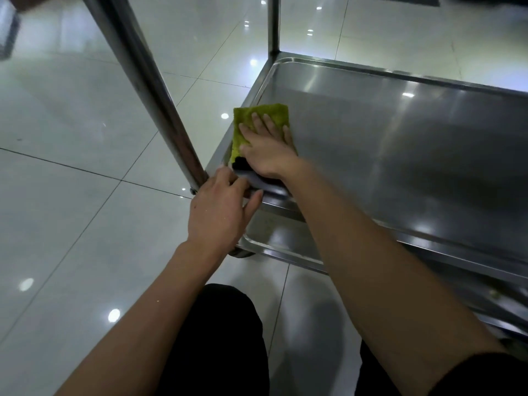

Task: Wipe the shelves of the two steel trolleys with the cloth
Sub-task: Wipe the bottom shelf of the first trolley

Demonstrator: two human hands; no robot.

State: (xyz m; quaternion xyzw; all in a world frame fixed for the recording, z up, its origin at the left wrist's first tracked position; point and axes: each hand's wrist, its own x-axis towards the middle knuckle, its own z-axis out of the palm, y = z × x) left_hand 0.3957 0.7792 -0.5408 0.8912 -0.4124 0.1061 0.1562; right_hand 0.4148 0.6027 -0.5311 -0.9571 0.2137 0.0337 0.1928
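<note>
A yellow-green cloth (264,115) lies flat in the near left corner of a steel trolley shelf (400,144). My right hand (267,150) presses on the cloth with its fingers straight and spread. My left hand (221,212) grips the shelf's front rim at that corner, fingers curled over the edge and thumb under it. A lower shelf (283,247) of the same trolley shows beneath, partly hidden by my right forearm.
The trolley's steel corner post (148,90) slants up to the left from the gripped corner, and a second post (273,24) stands at the far corner. Glossy pale floor tiles (71,138) surround the trolley. My knees in dark trousers (223,338) are at the bottom.
</note>
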